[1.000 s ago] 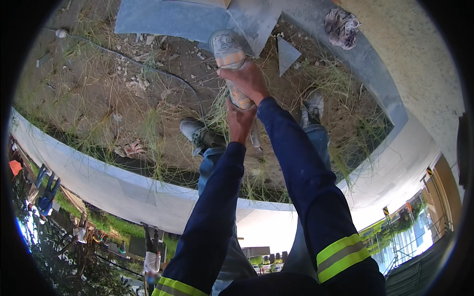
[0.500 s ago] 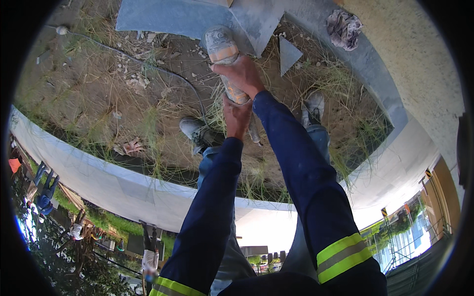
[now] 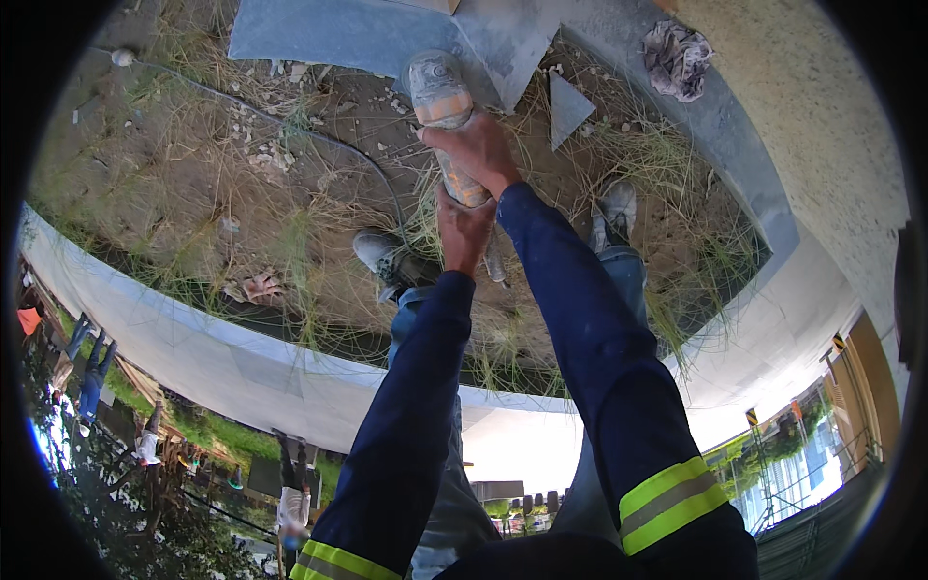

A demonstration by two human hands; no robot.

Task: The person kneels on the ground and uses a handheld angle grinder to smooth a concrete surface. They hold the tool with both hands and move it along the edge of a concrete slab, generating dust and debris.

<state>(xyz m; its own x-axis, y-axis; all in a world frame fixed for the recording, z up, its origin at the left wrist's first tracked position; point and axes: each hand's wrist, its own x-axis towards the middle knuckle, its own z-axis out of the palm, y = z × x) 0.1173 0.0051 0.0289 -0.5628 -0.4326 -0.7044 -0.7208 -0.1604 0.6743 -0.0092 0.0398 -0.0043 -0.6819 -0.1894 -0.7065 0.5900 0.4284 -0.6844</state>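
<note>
A dusty angle grinder [image 3: 446, 108], grey with orange bands, points away from me, its head over the near edge of a blue-grey stone slab [image 3: 319, 34]. Whether its disc touches the slab is hidden beneath the head. My right hand [image 3: 480, 152] wraps round the middle of the body, thumb stretched across to the left. Closer to me, my left hand [image 3: 464, 228] closes round the rear end of the grinder. Just right of the left wrist, a dusty handle-like piece [image 3: 497, 259] shows; what it belongs to is unclear.
A cord [image 3: 333, 143] runs from beside my left shoe to a pale connector [image 3: 122, 58]. Right of the grinder lies a triangular stone offcut [image 3: 570, 108]. A crumpled cloth [image 3: 676, 60] rests on the ledge. A low curved wall [image 3: 242, 338] passes behind me; several people stand beyond.
The grinder and both hands appear almost unmoved, shifted only slightly to the right in view. People in the background at the lower left have changed position.
</note>
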